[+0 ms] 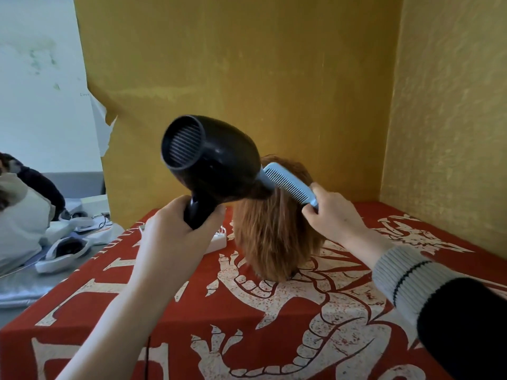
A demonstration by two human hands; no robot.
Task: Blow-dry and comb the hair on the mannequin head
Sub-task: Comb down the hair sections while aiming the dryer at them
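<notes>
A mannequin head with straight ginger hair (274,237) stands on the red printed cloth, its back toward me. My left hand (175,229) grips the handle of a black hair dryer (216,157), whose nozzle points right at the top of the hair; its rear grille faces me. My right hand (332,218) holds a light blue comb (290,182) by one end. The comb lies slanted across the crown, teeth in the hair, its far end touching the dryer's nozzle. The mannequin's face is hidden.
The red cloth with white dragon print (274,311) covers the table. A white power strip (216,241) lies behind my left hand. Yellow walls (247,78) close the back and right. At left, a person in white (19,215) sits among white items.
</notes>
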